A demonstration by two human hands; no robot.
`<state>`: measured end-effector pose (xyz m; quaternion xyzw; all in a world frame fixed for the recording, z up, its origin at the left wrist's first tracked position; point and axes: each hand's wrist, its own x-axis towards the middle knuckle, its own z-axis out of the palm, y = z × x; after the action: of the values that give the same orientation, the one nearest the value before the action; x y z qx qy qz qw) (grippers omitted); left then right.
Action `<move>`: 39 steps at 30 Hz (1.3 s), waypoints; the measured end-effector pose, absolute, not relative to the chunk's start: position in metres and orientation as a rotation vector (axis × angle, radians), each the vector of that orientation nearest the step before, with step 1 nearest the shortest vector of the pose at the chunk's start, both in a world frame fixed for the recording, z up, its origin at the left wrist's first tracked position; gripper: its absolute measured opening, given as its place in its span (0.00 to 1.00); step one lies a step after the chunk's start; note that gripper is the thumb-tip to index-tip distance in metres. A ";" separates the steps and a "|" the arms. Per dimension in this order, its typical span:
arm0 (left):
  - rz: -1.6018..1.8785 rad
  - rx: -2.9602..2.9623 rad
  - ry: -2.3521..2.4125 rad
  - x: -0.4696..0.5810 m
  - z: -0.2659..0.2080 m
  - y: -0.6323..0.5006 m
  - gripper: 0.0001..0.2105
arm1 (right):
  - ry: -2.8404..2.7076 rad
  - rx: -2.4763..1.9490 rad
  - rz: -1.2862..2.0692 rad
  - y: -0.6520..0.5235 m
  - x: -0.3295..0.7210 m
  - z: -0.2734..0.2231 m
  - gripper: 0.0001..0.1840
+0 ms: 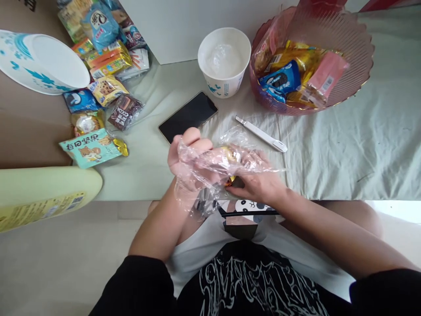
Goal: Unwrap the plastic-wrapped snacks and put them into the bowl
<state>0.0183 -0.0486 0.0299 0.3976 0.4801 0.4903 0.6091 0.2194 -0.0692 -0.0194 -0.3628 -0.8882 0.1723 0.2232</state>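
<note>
Both hands are together at the near edge of the bed sheet, just over the lap: the left hand is curled and closed on a clear plastic bag, while the right hand pinches the same crinkled bag from the other side. Inside it sits a small gold-wrapped snack (hard to make out through the film). Just beyond the hands lie a dark phone and a white tool, well apart from each other. Further back stands a white paper cup, and beside it a pink basket full of packets. A heap of snack packs spreads out to the left, by a white-and-blue bowl.
</note>
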 end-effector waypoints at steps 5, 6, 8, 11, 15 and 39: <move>1.172 0.993 1.137 0.012 0.032 -0.042 0.27 | -2.442 -1.026 0.481 -0.069 0.218 -0.019 0.29; 1.252 0.950 1.147 0.006 0.033 -0.038 0.26 | -2.439 -1.013 0.470 -0.068 0.219 -0.019 0.28; 1.395 0.913 1.163 -0.011 0.033 -0.030 0.24 | -2.414 -0.990 0.465 -0.066 0.222 -0.019 0.26; 1.511 1.016 1.193 -0.037 0.032 -0.020 0.22 | -2.325 -0.982 0.543 -0.063 0.226 -0.018 0.23; 1.619 1.069 1.106 -0.060 0.029 -0.011 0.20 | -2.081 -0.956 0.760 -0.054 0.235 -0.011 0.23; 1.456 0.967 1.128 -0.035 0.028 -0.013 0.24 | -1.717 -1.153 0.091 0.000 0.282 0.053 0.25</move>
<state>-0.0349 -0.0129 0.0284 0.4009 0.4677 0.6035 0.5062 0.2816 0.0000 0.0526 -0.4788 -0.7131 0.0378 0.5107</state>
